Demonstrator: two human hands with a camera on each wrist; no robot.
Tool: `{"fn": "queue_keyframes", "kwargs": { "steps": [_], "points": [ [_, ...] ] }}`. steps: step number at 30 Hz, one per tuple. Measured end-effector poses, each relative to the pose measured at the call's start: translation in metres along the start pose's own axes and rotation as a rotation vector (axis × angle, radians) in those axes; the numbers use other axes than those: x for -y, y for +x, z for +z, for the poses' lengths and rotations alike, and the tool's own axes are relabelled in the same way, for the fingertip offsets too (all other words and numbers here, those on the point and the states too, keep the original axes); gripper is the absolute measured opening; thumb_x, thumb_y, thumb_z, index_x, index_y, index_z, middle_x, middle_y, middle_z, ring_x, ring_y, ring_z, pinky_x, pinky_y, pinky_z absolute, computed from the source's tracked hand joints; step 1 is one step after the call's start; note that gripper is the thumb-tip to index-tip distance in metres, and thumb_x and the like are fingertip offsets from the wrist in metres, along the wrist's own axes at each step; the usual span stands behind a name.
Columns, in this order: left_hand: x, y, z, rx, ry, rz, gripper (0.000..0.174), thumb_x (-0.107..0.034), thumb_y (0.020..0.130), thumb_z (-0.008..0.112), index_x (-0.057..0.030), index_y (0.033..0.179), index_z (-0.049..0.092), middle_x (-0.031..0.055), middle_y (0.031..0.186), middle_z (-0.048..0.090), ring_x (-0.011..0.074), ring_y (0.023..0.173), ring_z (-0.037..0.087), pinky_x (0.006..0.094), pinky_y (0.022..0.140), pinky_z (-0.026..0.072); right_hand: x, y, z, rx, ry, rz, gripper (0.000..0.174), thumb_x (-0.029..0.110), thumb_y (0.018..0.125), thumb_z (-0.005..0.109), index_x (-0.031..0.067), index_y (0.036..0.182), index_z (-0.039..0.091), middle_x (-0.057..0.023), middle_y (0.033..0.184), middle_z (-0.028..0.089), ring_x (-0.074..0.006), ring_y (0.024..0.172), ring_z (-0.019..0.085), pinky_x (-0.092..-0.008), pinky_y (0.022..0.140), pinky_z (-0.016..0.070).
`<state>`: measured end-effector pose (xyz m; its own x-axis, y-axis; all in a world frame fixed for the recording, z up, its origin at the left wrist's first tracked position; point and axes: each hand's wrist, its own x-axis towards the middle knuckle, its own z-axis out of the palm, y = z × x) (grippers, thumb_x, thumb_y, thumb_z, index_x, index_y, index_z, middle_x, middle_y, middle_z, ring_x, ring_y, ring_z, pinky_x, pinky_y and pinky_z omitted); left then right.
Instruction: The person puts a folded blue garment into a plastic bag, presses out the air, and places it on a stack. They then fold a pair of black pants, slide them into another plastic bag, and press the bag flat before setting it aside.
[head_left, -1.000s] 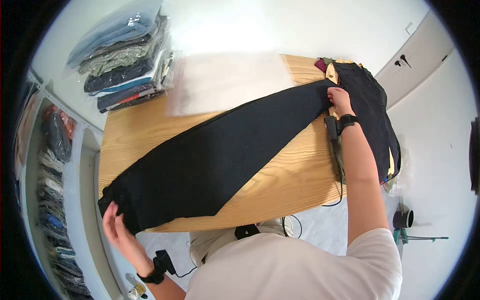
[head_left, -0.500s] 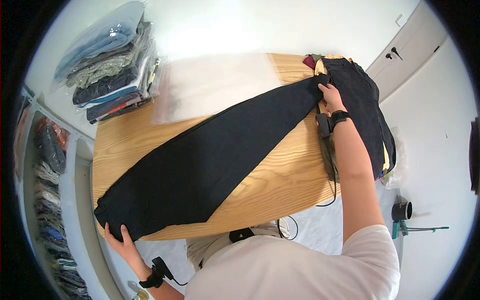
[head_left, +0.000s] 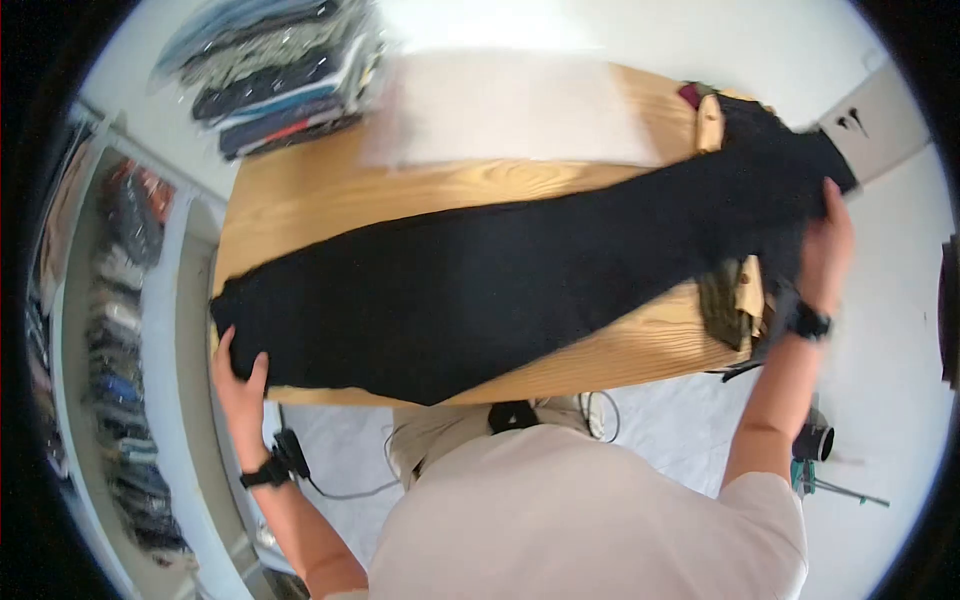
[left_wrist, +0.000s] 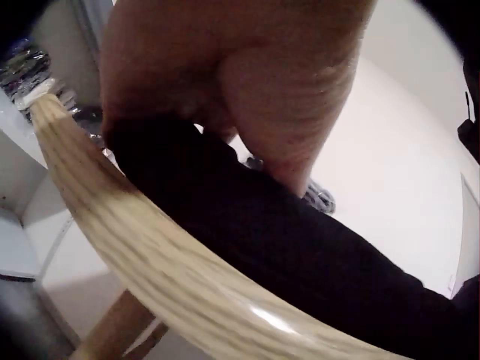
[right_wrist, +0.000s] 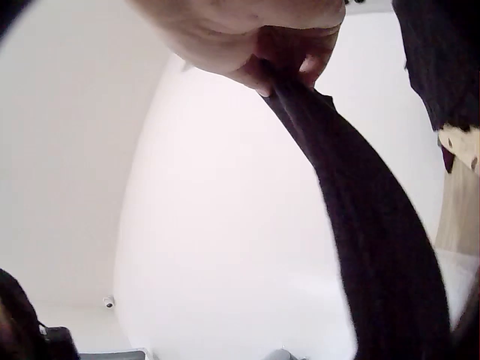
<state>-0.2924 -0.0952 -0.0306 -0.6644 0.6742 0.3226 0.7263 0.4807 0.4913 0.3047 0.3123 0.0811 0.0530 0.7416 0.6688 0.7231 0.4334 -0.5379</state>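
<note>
Black trousers [head_left: 450,290], folded lengthwise, stretch across the wooden table [head_left: 300,235]. At their wide waist end, on the left, my left hand [head_left: 240,385] rests on the fabric with thumb and fingers spread. The left wrist view has that hand arched over the black trousers [left_wrist: 247,232] by the table edge. My right hand [head_left: 826,250] grips the narrow leg end beyond the table's right side. Thumb and fingers pinch the raised hem in the right wrist view, and the leg [right_wrist: 367,202] hangs down from them.
Behind the trousers lie flat clear plastic bags [head_left: 510,110]. Bagged folded clothes [head_left: 290,80] are stacked at the back left. Other garments, including an olive one [head_left: 725,305], lie under the leg at right. A shelf [head_left: 195,300] of packed clothes stands left.
My right hand has carried the leg end rightward, past the pile of garments, pulling the trousers straighter. The left hand has come down onto the waist end. The head view has shifted.
</note>
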Motion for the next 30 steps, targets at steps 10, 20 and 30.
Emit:
{"fn": "queue_keyframes", "kwargs": {
  "steps": [10, 20, 30],
  "points": [
    [-0.025, 0.045, -0.020, 0.202, 0.373, 0.081, 0.055, -0.021, 0.077, 0.069, -0.0075, 0.127, 0.050, 0.0203, 0.133, 0.045, 0.0361, 0.125, 0.039, 0.0412, 0.104, 0.0319, -0.096, -0.164, -0.059, -0.188, 0.604, 0.874, 0.035, 0.021, 0.089, 0.060, -0.0023, 0.115, 0.057, -0.0092, 0.112, 0.060, -0.0184, 0.102, 0.056, -0.0300, 0.085, 0.0450],
    [-0.080, 0.098, 0.033, 0.577, 0.086, 0.483, 0.035, -0.011, 0.084, 0.060, -0.0018, 0.117, 0.054, 0.0170, 0.118, 0.055, 0.0340, 0.114, 0.047, 0.0382, 0.097, 0.0384, -0.079, -0.137, -0.054, -0.060, 0.465, 0.894, 0.051, 0.030, 0.090, 0.059, -0.0095, 0.121, 0.050, -0.0151, 0.118, 0.055, -0.0243, 0.102, 0.057, -0.0333, 0.085, 0.0486],
    [-0.086, 0.131, 0.044, 0.591, 0.149, 0.398, 0.028, -0.014, 0.087, 0.058, -0.0010, 0.111, 0.055, 0.0205, 0.100, 0.062, 0.0378, 0.098, 0.056, 0.0400, 0.082, 0.0456, -0.103, -0.160, -0.046, -0.235, 0.510, 0.904, 0.057, 0.036, 0.089, 0.061, -0.0101, 0.120, 0.048, -0.0148, 0.114, 0.058, -0.0236, 0.102, 0.058, -0.0338, 0.088, 0.0463]
  ]
}}
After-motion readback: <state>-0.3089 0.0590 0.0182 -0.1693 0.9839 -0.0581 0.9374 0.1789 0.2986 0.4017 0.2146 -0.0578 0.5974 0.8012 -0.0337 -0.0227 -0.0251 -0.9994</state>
